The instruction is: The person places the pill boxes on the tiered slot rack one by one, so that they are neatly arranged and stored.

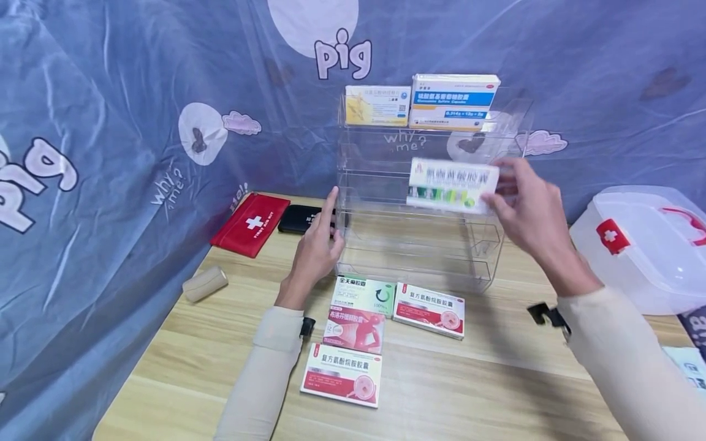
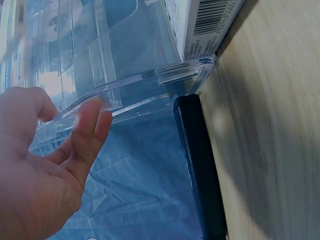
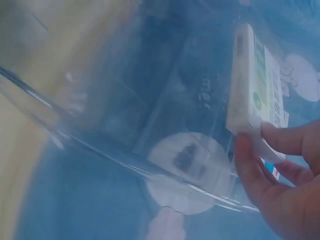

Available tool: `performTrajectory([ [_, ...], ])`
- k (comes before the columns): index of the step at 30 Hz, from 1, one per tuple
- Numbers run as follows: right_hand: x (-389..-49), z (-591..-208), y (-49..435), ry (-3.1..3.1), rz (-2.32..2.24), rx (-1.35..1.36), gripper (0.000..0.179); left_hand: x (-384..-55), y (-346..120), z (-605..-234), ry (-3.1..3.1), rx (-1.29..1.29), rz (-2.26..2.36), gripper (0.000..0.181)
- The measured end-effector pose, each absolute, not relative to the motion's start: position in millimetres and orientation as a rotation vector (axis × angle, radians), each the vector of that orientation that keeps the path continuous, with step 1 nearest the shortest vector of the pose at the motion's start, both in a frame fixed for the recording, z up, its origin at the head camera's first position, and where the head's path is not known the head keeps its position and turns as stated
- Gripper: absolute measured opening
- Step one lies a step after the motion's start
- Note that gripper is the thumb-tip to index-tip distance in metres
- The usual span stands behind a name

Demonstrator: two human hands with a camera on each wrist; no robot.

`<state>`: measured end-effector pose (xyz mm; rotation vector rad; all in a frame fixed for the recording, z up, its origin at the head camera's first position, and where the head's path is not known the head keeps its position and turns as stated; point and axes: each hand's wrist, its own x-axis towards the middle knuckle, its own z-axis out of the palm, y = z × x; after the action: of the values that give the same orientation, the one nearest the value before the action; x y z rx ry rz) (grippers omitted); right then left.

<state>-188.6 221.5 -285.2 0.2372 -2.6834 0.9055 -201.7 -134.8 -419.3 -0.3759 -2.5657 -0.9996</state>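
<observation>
My right hand [image 1: 532, 211] pinches a white and green medicine box [image 1: 452, 185] by its right end, in front of the middle tiers of a clear acrylic display rack [image 1: 405, 245]. In the right wrist view, the thumb and fingertips [image 3: 245, 145] grip one end of that box, close over a clear rack edge. At the rack's left side is my left hand [image 1: 317, 245], its index finger extended upward along the wall. The left wrist view has its fairly straight fingers [image 2: 89, 117] at the clear side edge. A yellow-white box [image 1: 377, 105] and a blue-white box [image 1: 453, 103] stand on the top tier.
Before the rack lie a green box [image 1: 358, 295], a pink box [image 1: 354, 331] and two red-white boxes [image 1: 430, 310]. Left are a red first aid pouch [image 1: 250, 225], a black case [image 1: 300, 218] and a tan roll [image 1: 205, 283]. A white first aid case [image 1: 634, 263] stands right.
</observation>
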Motion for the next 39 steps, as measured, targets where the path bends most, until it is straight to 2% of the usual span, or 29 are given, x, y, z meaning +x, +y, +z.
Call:
performTrajectory([
  [5, -224.7, -263.8, 205.5, -2.492, 0.864, 0.215, 0.057, -202.1, -135.4, -419.5, -2.572, -0.37, -0.993, 0.092],
  [12, -250.9, -265.0, 191.2, -2.405, 0.789, 0.192, 0.051, -201.0, -136.1, -419.8, -2.574, -0.368, -0.998, 0.092],
  [25, -265.3, -284.6, 171.9, -2.46, 0.837, 0.219, 0.053, -200.0, -135.5, -417.8, -2.578, -0.378, -1.014, 0.091],
  [39, -271.5, -287.3, 119.9, -2.516, 0.933, 0.294, 0.055, -199.7, -136.1, -418.2, -2.572, -0.385, -0.999, 0.092],
])
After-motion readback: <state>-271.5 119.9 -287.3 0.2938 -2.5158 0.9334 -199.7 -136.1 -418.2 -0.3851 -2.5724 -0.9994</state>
